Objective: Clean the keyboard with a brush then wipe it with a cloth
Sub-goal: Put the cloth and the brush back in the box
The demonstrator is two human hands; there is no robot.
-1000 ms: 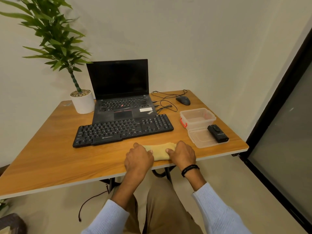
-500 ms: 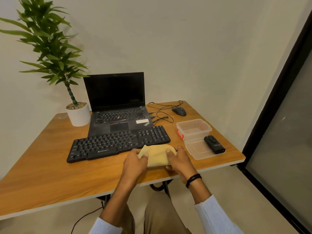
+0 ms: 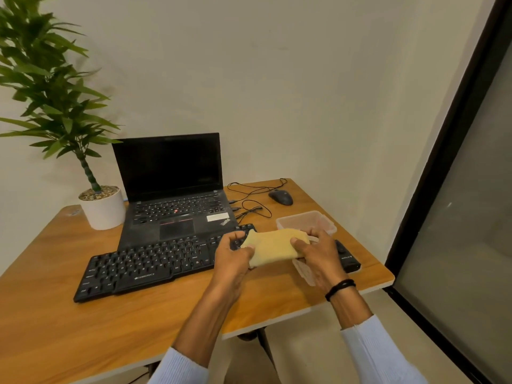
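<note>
- Left hand [image 3: 232, 257] and right hand [image 3: 318, 257]: fingers [image 3: 297, 241] pinch the cloth [image 3: 274, 248] at its ends.
- Cloth is held over the keyboard's [image 3: 155, 261] 3 o'clock end, off the bench [image 3: 138, 322].
- Likely the wiping step; next, lower the cloth onto the keys and sweep toward 9 o'clock.

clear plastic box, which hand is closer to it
Right. The right hand is in front of the clear plastic box, gripping the cloth; the left hand is further left, over the right end of the keyboard.

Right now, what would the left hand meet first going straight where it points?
Probably the keyboard, at its right end just beyond the left hand gripping the yellow cloth; depth is unclear.
</note>
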